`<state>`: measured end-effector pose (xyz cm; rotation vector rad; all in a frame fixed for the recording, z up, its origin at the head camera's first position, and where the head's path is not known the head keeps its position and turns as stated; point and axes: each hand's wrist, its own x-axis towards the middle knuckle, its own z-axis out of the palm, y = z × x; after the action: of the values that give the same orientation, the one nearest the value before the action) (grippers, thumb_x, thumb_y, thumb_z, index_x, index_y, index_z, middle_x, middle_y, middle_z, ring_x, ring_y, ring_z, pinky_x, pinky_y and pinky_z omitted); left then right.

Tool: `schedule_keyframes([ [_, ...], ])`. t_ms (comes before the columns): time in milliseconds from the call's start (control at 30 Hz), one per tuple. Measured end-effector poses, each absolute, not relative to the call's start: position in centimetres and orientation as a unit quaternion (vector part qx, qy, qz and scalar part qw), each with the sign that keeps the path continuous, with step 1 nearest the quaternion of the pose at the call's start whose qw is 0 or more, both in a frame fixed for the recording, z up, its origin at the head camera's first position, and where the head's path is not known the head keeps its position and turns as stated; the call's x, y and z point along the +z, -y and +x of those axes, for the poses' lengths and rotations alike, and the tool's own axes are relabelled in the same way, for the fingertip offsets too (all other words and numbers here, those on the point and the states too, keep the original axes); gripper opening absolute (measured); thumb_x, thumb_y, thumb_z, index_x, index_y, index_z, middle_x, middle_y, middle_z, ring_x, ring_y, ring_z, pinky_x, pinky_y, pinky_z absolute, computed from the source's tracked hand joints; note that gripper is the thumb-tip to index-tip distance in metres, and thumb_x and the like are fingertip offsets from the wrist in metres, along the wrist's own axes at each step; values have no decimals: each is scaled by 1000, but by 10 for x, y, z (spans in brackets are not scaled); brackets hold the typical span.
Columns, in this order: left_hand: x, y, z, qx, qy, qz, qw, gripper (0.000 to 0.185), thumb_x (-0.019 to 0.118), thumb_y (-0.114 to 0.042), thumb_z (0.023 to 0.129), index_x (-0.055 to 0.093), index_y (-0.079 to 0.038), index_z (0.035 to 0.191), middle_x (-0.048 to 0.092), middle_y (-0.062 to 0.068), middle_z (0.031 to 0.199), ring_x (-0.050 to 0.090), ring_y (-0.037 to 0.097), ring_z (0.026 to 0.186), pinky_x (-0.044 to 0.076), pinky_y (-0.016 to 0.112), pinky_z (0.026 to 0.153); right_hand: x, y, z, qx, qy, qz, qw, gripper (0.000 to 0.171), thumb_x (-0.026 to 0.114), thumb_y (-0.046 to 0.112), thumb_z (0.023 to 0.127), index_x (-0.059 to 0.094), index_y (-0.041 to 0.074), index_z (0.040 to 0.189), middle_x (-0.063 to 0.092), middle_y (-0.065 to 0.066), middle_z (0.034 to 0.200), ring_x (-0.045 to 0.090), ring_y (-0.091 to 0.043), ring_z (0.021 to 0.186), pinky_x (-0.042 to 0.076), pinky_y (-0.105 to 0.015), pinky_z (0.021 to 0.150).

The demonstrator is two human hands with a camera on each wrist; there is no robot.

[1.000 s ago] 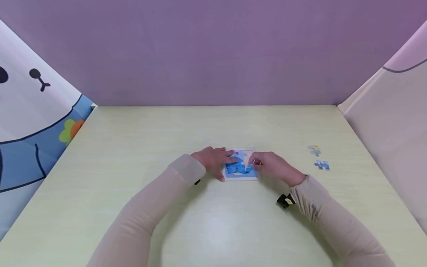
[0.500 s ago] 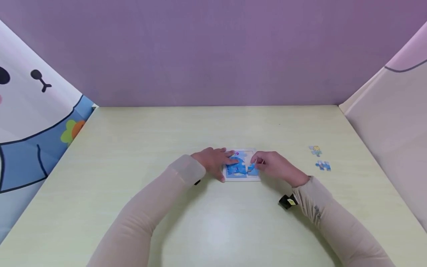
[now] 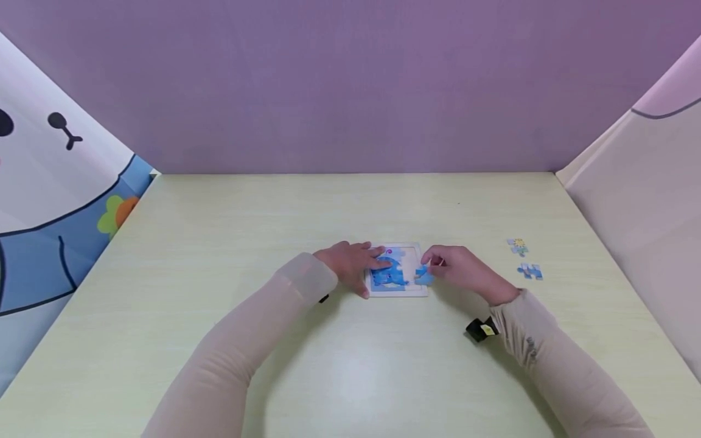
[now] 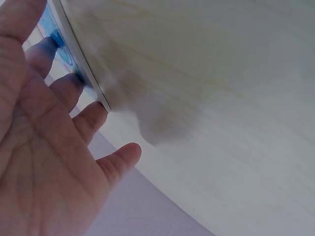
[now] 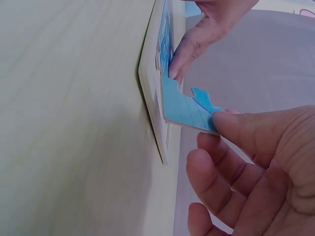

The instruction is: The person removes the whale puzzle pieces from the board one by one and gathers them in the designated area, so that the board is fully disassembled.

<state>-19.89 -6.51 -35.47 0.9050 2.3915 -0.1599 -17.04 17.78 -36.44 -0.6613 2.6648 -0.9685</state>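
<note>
Pinching blue puzzle piece [image 5: 189, 109], right hand [image 5: 256, 167]

Two long close-fitting sleeves, pale beige, from upper arm down to wrist. Left sleeve [image 3: 246, 340] with lighter cuff near the bare left hand [image 3: 350, 263]. Right sleeve [image 3: 553, 365] with small faint grey marking; under its wrist a small black device with yellow spot [image 3: 481, 330]. Bare right hand [image 3: 465, 271].

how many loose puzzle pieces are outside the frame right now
3: one blue piece pinched in the right hand at the tray's right edge, two lying on the table far right. Hands may hide others.
</note>
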Motion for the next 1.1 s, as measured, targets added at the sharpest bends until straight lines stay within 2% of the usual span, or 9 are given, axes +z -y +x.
schedule_keyframes([
  [1100, -355, 66, -198, -55, -892, 347, 283, 80, 67, -46, 86, 22, -37, 152, 6, -6, 161, 7, 23, 147, 17, 51, 113, -360, -227, -159, -328, -922, -180, 104, 11, 59, 0, 91, 63, -1, 101, 61, -7, 86, 56, -23, 80, 46, -36, 68],
])
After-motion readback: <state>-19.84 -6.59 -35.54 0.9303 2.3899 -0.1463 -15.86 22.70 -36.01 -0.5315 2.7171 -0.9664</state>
